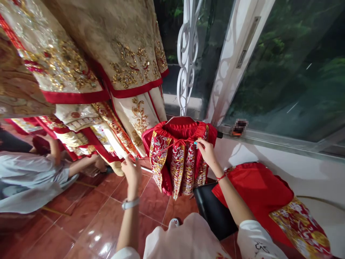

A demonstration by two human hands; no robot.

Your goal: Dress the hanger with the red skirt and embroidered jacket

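A red skirt (180, 158) with gold and silver embroidered panels hangs on a hanger hooked to a white scrolled window grille (186, 54). My right hand (206, 151) pinches the skirt's waistband near a red tie cord. My left hand (131, 171), with a white watch on the wrist, is closed on the end of that thin red cord (156, 152), which runs taut from the waistband to my fingers.
Cream and gold embroidered robes (121, 54) hang at upper left. Another person in a light shirt (29, 176) crouches on the red tiled floor at left. A black seat (212, 212) and a red embroidered garment (269, 201) lie at right under the window.
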